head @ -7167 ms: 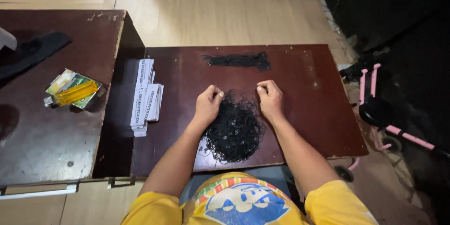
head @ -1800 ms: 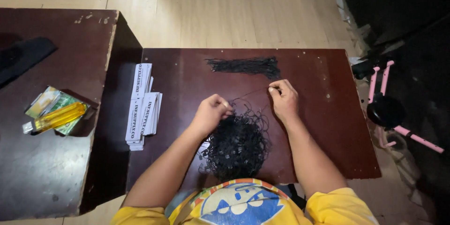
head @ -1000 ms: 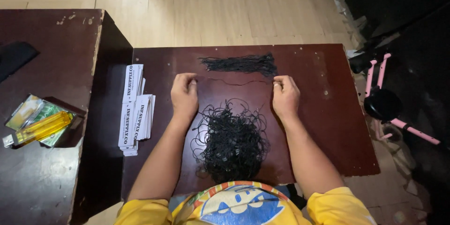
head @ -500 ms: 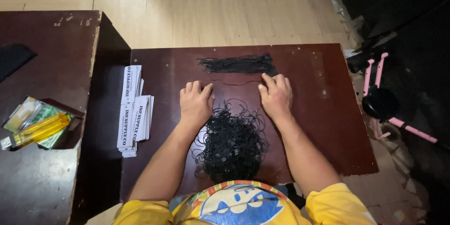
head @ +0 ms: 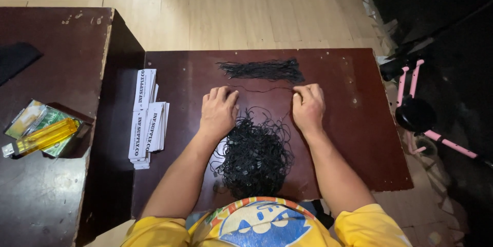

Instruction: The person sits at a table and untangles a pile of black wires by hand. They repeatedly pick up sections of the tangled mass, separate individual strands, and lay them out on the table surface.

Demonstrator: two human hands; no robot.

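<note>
Two hands: the left hand (head: 218, 112) lies flat, fingers loosely spread, holding nothing that I can see; the right hand (head: 308, 105) is curled, its fingertips pinched narrow on one end of a thin black cord (head: 267, 89).
Cord: stretched on the table (head: 359, 139) between the hands, just below the straight bundle (head: 263, 69).
Pile: the tangled cords (head: 255, 155) sit near the body, touching the left hand.
Doing it well: probably keep the cord taut and parallel to the bundle, ends even.
Risk: loops from the pile may drag along.
Aside: white tags (head: 146, 118) at left, well apart.
</note>
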